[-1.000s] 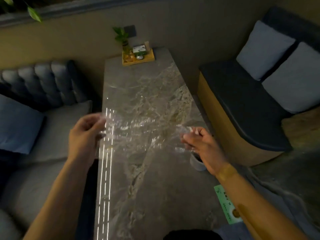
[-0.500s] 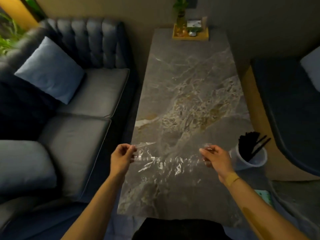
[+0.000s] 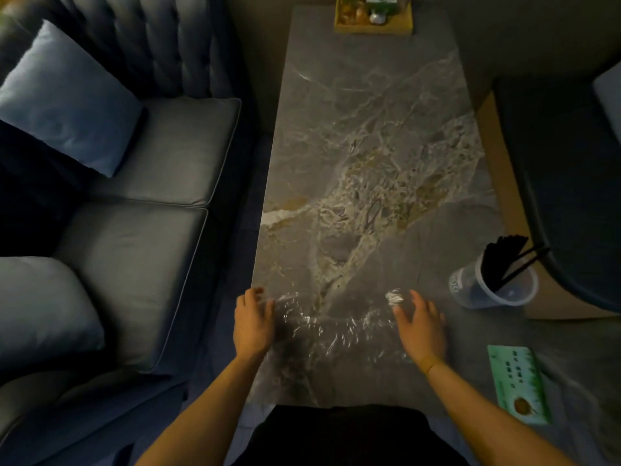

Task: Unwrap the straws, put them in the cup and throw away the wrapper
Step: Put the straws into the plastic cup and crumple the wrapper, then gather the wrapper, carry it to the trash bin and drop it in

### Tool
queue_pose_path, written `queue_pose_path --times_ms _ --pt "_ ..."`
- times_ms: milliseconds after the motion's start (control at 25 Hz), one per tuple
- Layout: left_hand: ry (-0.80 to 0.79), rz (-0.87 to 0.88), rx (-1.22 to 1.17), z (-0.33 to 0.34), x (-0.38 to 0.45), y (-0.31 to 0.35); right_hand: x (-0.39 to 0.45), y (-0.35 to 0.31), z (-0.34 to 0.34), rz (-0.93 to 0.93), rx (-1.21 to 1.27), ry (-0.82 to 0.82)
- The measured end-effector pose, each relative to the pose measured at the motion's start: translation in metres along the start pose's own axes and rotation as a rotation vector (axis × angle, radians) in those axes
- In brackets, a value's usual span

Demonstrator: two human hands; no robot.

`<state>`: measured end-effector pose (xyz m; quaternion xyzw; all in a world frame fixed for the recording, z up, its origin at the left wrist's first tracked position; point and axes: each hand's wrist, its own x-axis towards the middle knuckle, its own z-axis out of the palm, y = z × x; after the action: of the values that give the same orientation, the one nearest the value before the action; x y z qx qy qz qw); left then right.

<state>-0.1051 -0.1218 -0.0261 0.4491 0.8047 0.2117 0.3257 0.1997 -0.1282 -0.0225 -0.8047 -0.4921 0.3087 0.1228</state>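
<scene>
Head view: clear wrapper (image 3: 331, 326) lies spread on the marble table (image 3: 369, 146), near edge; left hand (image 3: 252, 322) and right hand (image 3: 420, 327) rest flat on its ends, fingers extended, nothing grasped. Black straws (image 3: 500, 260) stand in the plastic cup (image 3: 470, 287) right of the right hand; green card (image 3: 519, 383) lies nearer, well apart from the wrapper.

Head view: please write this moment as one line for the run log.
straws: in cup | wrapper: flat on table, not discarded | left hand: on wrapper's left end | right hand: on right end
</scene>
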Motion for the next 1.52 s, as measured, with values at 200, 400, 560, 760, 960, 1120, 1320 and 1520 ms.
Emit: queue_pose_path --times_ms 200,400,560,760,960,1120,1320,1520 --pt "-0.245 0.691 0.539 0.018 -0.027 -0.018 -0.031 0.003 0.023 -0.537 -0.526 -0.122" --pt "-0.490 0.667 0.741 0.037 -0.022 -0.032 -0.024 0.015 0.041 -0.514 -0.683 -0.338" --pt "-0.472 0.567 0.807 0.026 -0.008 -0.043 -0.020 0.024 0.041 -0.416 -0.705 -0.369" --pt "-0.505 0.591 0.889 0.015 0.007 -0.046 -0.015 0.025 0.032 -0.378 -0.741 -0.393" --pt "-0.459 0.607 0.871 0.011 0.002 -0.031 -0.020 0.014 0.022 -0.406 -0.700 -0.364" --pt "-0.345 0.749 0.701 0.006 0.000 0.001 -0.026 0.015 -0.007 -0.504 -0.494 -0.139" --pt "-0.369 0.881 0.620 0.021 -0.002 0.069 -0.028 0.044 -0.058 -0.474 -0.408 -0.080" --pt "-0.368 1.024 0.636 0.053 -0.011 0.151 -0.016 0.096 -0.134 -0.353 -0.451 0.002"
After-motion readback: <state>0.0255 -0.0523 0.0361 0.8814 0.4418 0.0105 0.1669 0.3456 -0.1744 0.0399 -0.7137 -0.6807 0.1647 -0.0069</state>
